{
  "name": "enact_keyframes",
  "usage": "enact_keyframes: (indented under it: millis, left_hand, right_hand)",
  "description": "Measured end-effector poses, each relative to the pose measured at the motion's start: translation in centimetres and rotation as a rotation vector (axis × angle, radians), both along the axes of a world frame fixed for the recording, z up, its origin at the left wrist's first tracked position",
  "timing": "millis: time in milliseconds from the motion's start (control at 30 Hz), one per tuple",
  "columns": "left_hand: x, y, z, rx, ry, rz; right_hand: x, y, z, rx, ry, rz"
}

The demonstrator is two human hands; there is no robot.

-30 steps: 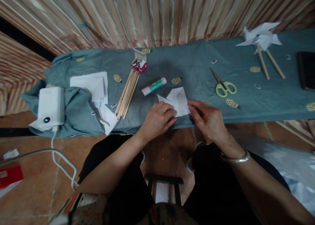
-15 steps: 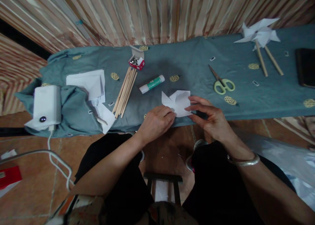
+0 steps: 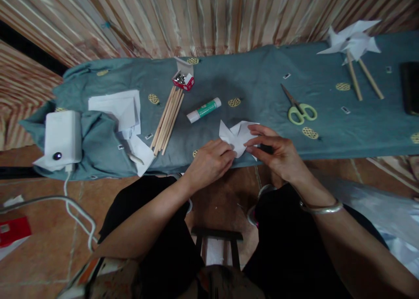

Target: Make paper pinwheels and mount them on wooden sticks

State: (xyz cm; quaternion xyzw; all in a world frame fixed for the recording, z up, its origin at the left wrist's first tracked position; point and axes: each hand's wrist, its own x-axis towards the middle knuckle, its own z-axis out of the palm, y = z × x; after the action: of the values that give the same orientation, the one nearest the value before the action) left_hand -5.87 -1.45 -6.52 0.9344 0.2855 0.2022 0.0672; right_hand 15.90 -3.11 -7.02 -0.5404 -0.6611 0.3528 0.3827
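A white folded paper piece (image 3: pixel 238 135) lies at the near edge of a table covered in blue-grey cloth (image 3: pixel 255 87). My left hand (image 3: pixel 209 163) pinches its lower left part with closed fingers. My right hand (image 3: pixel 278 152) grips its right side, fingers curled over the paper, and a silver bangle (image 3: pixel 322 208) sits on that wrist. A glue stick (image 3: pixel 203 110) lies just beyond the paper. A bundle of wooden sticks (image 3: pixel 167 120) lies to the left of it.
A small red box of pins (image 3: pixel 183 80) stands above the sticks. Green-handled scissors (image 3: pixel 297 109) lie to the right. Two finished white pinwheels (image 3: pixel 353 41) rest at the far right. White paper sheets (image 3: pixel 121 109) and a white device (image 3: pixel 63 137) with a cable are on the left.
The paper piece has been folded further and drawn slightly toward the table's near edge. My right hand's fingers have closed over its right side. The view has shifted a little.
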Motion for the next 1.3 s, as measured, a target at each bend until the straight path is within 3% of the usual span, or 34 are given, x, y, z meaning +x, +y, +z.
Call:
enact_keyframes:
  millis: [400, 1300]
  left_hand:
    - [0.3, -0.4, 0.0, -0.051, -0.057, 0.066]
    - [0.3, -0.4, 0.1, -0.066, -0.022, 0.001]
  right_hand:
    - [-1.3, 0.4, 0.4, 0.075, -0.161, -0.05]
    - [-2.5, 0.4, 0.0, 0.102, -0.305, -0.193]
